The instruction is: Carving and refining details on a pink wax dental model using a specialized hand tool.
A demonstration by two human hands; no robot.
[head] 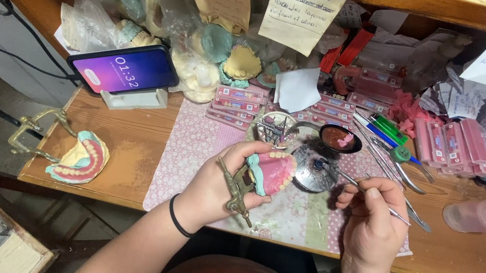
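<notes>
left hand: clasps the pink denture model; keep it steady above the bench front edge
right hand: pinches the metal tool; guide its tip lightly

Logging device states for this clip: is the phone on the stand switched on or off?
On: the phone shows a lit purple screen with white digits.

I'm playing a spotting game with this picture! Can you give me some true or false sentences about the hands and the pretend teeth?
1. The left hand holds a pink denture model on a brass frame. True.
2. The right hand is empty. False: it holds a thin metal tool.
3. A phone stands on a small stand at the back left. True.
4. The second teeth model lies right of both hands. False: it lies at the left table edge.
</notes>
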